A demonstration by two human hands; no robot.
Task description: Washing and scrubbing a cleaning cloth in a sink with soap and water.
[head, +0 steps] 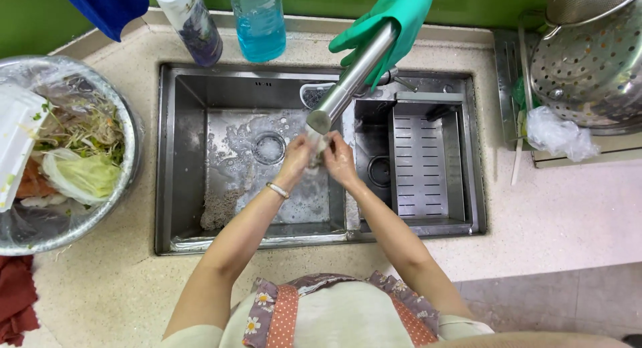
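Both hands meet under the tap point(351, 80), over the sink point(180, 154). The left hand point(296, 159) and the right hand point(340, 159) press together on a small pale thing point(318, 149); if each grip is clenched, I cannot tell. A bowl point(130, 130) stands on the bench point(568, 207).

The head camera looks straight down, fairly near, over the sink point(180, 154) and counter point(568, 207).

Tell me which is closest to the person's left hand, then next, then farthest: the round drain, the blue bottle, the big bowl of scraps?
From the left hand:
1. Round drain, just beside it in the sink.
2. Blue bottle, behind the sink.
3. Bowl of scraps, far left on the counter.
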